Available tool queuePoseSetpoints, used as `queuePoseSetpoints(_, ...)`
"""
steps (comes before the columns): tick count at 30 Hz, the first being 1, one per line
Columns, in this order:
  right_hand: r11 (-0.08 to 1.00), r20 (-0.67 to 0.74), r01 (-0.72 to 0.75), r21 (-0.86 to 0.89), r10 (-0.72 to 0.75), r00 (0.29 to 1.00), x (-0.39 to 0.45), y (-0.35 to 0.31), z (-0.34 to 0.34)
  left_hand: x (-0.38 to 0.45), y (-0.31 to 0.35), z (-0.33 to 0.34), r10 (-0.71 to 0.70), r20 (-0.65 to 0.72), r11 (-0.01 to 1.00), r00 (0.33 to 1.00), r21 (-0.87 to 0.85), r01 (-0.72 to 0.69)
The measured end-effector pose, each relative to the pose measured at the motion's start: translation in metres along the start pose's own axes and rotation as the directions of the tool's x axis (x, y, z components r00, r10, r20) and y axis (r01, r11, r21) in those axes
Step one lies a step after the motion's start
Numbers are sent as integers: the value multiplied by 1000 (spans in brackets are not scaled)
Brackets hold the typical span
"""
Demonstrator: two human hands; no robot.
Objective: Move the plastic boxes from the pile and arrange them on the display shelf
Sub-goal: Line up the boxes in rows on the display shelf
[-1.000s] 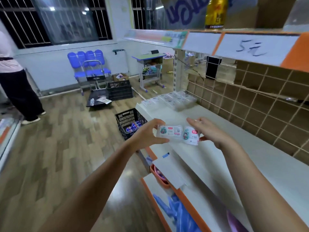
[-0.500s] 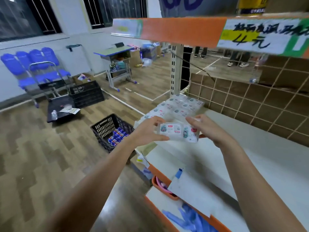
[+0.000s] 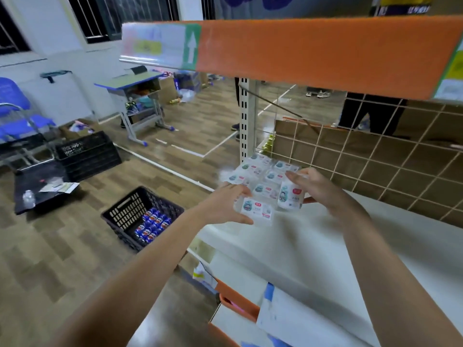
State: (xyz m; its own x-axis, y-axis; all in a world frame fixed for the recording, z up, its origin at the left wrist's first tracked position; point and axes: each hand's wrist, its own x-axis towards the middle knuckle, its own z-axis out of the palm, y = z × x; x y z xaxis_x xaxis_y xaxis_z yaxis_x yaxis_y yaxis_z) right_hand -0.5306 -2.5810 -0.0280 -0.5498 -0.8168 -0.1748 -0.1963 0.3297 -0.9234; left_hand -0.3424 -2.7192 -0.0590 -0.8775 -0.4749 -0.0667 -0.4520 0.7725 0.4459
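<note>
Here each hand, left hand (image 3: pixel 226 205) and right hand (image 3: pixel 317 189), grips a box over the white shelf (image 3: pixel 338 246), boxes (image 3: pixel 260 171) behind, black crate (image 3: pixel 140 216) on floor.

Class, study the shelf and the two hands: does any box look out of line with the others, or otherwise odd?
Yes. The box in the right hand stands on end, while the box in the left hand lies flat, like the boxes already laid in rows at the white shelf's far end. Nothing looks spilled or damaged.
</note>
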Motion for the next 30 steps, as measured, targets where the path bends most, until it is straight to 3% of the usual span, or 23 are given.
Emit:
queuePoseSetpoints(8,997,-61,-72,7,72,996,14,0,8,33,-21,14,157,105,944,982,277,-181)
queuePoseSetpoints(19,992,-232,-112,55,122,965,1,-12,33,42,-34,5,316,119,864,941,373,-338)
queuePoseSetpoints(30,987,-189,-160,22,162,969,-17,-19,48,55,-40,4,441,99,795,892,418,-440)
